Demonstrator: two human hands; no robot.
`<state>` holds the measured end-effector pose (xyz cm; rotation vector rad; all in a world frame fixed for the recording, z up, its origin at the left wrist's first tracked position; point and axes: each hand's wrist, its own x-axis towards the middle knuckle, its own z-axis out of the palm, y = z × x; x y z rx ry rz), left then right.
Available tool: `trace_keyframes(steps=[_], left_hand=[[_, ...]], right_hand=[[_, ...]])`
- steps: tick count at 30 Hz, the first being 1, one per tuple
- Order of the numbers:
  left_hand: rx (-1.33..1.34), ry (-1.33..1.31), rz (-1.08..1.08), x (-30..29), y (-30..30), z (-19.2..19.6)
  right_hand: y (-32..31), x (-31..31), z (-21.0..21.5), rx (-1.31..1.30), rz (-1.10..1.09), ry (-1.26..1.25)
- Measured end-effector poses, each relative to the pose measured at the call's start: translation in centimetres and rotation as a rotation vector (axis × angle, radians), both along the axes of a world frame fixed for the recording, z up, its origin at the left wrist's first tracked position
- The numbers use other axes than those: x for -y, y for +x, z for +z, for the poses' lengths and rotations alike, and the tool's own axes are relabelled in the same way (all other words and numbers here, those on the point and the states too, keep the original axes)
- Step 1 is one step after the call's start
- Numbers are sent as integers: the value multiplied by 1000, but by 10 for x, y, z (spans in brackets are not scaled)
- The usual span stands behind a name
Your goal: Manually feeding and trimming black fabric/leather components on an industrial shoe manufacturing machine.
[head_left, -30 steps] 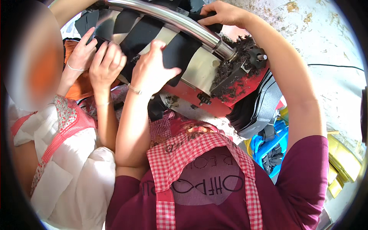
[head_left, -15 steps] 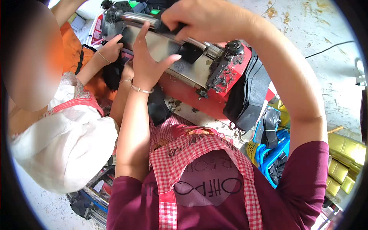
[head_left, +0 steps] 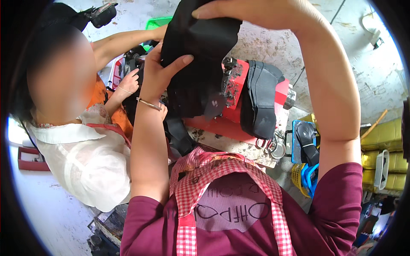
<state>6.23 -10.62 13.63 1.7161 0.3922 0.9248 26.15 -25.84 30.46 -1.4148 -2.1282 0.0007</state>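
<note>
A large, limp black sheet of material (head_left: 205,49) hangs raised in front of me, its exact kind not clear. My right hand (head_left: 226,10) pinches its upper edge, thumb on the near face. At the sheet's left side is my left hand (head_left: 160,72), its thumb lying over the near face and its other fingers partly hidden. Behind the sheet stands a red machine (head_left: 232,111) with dark scraps on its end block; the sheet covers its roller. On the machine's right end lies a stack of black cut pieces (head_left: 260,98).
A co-worker in a white shirt (head_left: 92,164) sits close on my left, one hand (head_left: 128,83) beside the machine. To the right are blue and yellow baskets (head_left: 302,179) holding black pieces, and yellow padded bundles (head_left: 384,132). Metal rings (head_left: 277,149) lie near the machine's front edge.
My right hand has come up off the machine's roller, and the black sheet is now raised between my hands. My left hand, earlier spread over the machine, now grips the sheet's side.
</note>
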Motion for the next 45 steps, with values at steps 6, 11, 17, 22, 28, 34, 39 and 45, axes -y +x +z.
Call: trace_keyframes(steps=[6, 11, 17, 22, 28, 34, 39, 45], left_hand=[[163, -269, -559, -16, 34, -29], [-13, -389, -819, 17, 74, -32], [-51, -407, -821, 36, 106, -39], [-38, -549, -947, 66, 111, -30], [-177, -385, -981, 53, 127, -39], [-267, -446, -1169, 52, 150, -34], [-315, -233, -1102, 39, 187, -36], [-294, -307, -1103, 67, 169, -10]], right_hand=[[12, 27, 21, -200, -219, -170], [44, 42, -3, -1, -337, 109], [98, 79, -11, -385, -495, -193], [125, 107, -30, -606, -606, -157], [121, 145, -42, -366, -1015, -102], [155, 179, -50, -392, -846, -164], [128, 183, -56, -364, -1025, 67], [89, 205, -45, -646, -956, 99]])
